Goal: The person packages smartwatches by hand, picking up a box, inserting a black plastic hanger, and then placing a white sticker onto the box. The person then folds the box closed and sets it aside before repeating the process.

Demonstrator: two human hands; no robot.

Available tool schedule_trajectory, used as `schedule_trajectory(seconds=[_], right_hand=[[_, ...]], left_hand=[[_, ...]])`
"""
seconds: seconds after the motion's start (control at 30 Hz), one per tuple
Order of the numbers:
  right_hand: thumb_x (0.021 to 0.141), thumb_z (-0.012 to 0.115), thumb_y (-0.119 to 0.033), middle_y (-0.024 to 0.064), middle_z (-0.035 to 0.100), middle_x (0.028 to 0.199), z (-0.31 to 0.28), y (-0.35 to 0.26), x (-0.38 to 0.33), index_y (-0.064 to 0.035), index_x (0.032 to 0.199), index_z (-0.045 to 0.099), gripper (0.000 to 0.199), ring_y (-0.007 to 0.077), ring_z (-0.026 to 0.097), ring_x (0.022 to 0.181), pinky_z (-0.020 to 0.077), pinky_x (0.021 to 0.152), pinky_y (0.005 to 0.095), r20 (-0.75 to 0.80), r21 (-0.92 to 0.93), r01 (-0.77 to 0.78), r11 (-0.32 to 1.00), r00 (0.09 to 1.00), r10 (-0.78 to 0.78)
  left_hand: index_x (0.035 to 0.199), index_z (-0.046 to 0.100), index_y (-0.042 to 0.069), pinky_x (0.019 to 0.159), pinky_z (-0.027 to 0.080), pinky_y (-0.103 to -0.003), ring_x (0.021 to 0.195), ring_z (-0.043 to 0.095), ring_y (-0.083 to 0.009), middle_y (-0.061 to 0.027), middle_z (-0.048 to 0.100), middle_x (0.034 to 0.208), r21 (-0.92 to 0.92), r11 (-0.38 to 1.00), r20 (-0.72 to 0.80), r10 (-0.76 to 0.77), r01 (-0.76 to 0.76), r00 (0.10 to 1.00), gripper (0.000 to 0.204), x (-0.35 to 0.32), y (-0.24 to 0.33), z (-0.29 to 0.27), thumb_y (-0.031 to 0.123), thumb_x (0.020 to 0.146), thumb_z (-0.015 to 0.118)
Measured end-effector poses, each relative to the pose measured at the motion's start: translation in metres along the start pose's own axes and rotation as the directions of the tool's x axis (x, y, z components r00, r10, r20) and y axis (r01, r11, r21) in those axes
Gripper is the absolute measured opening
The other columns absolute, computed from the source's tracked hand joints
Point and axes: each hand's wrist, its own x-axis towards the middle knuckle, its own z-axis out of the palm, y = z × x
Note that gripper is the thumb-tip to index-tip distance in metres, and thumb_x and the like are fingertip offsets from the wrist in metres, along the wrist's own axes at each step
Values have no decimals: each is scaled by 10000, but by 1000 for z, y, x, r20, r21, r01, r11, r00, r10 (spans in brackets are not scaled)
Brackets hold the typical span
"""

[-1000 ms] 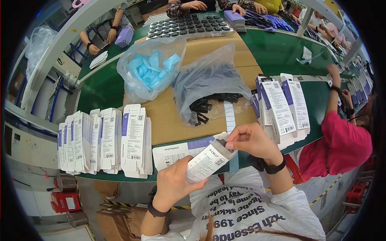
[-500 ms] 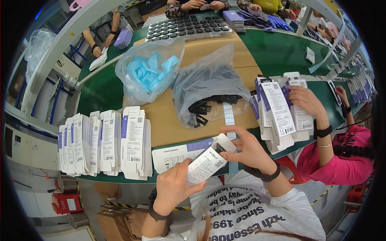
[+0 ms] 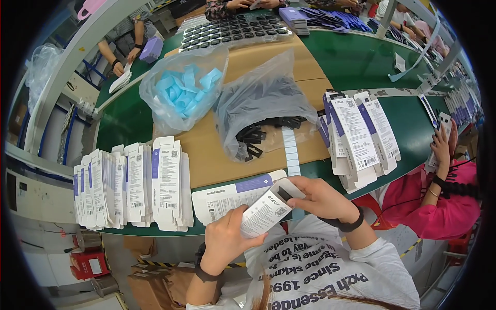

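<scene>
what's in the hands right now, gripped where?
One small white carton. Left hand grips its lower end; right hand holds the upper end at the open flap.

The left hand (image 3: 226, 242) rises from the lower edge, forearm upright, fingers curled shut in a grip. Just beside it, up and to its right, the right hand (image 3: 321, 199) pinches with bent fingers, wrist banded.

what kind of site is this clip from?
Most likely a packing line in an electronics accessory factory. A long green workbench seats several workers, flat white retail cartons stand stacked in rows, and clear bags hold bulk parts: blue pieces and small black parts. Both hands work one small carton.
</scene>
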Motion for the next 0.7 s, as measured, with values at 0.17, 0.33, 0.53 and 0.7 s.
schedule_trajectory(seconds=[0.17, 0.33, 0.53, 0.7], right_hand=[[924, 648, -37, 115, 674, 1111, 4, 4, -1, -9, 1304, 546, 394, 168, 645, 981, 515, 851, 304, -24, 9, -49, 999, 998, 50], [916, 658, -57, 115, 659, 1039, 11, 23, -2, -36, 1234, 602, 324, 208, 648, 945, 512, 824, 317, -136, -89, 74, 993, 987, -86], [862, 712, -72, 113, 617, 978, 24, 35, -3, -43, 1125, 639, 275, 266, 622, 893, 498, 788, 332, -264, -308, 71, 949, 952, -157], [897, 692, -52, 123, 655, 1027, 8, 43, -18, -19, 1151, 593, 275, 211, 665, 878, 527, 770, 310, -342, 106, -63, 992, 935, 96]], left_hand=[[1061, 630, 2, 575, 567, -353, 677, 710, -270, -145, 702, 813, 5, 1000, 3, -10, 10, 1000, 695, -5, 3, 8, 423, 579, 901], [1043, 629, 3, 565, 566, -353, 663, 709, -266, -143, 701, 806, -2, 1000, 19, 17, -17, 1000, 682, -13, 7, 15, 442, 595, 899], [1029, 623, -10, 601, 575, -355, 687, 717, -292, -147, 705, 807, 12, 996, 102, -89, 88, 991, 683, -22, 7, 29, 466, 620, 893], [1039, 624, -37, 684, 580, -330, 753, 734, -246, -179, 732, 898, -203, 880, 232, -383, 430, 894, 614, -35, 11, 27, 351, 660, 912]])
